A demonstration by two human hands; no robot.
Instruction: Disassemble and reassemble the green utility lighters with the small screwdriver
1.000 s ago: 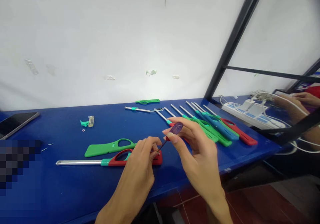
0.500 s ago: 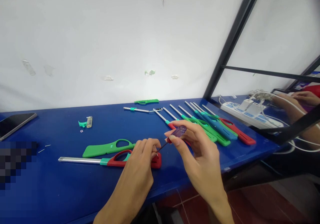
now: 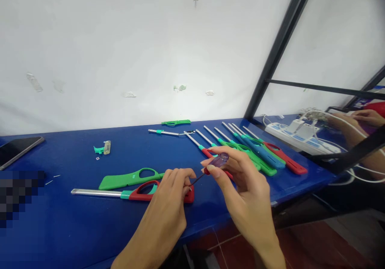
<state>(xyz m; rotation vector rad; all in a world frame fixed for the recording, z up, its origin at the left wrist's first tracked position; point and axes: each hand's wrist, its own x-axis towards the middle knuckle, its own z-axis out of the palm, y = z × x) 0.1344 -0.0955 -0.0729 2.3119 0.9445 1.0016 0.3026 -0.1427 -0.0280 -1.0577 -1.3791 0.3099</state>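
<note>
A red lighter (image 3: 140, 193) with a long metal tube lies on the blue table, its tube pointing left. My left hand (image 3: 171, 197) is closed over its handle, fingers bent near the handle's end. In my right hand (image 3: 240, 189), thumb and fingers pinch the purple, see-through handle of a screwdriver (image 3: 218, 161). Its thin shaft slants down-left to the red handle beside my left fingertips; the tip is hidden there. Just behind the red lighter lies a green handle shell (image 3: 122, 180).
Several lighters (image 3: 261, 156) lie in a row at right. Behind are a metal tube (image 3: 165, 132) and green piece (image 3: 177, 122). A clear tank (image 3: 107, 147), phone (image 3: 21, 148) and pins (image 3: 49, 182) lie left. A power strip (image 3: 300, 138), black frame (image 3: 279, 48) and another person's hand (image 3: 368, 117) are right.
My right hand and the screwdriver have shifted slightly to the right, and the handle has tilted a little. My left hand stays on the red lighter.
</note>
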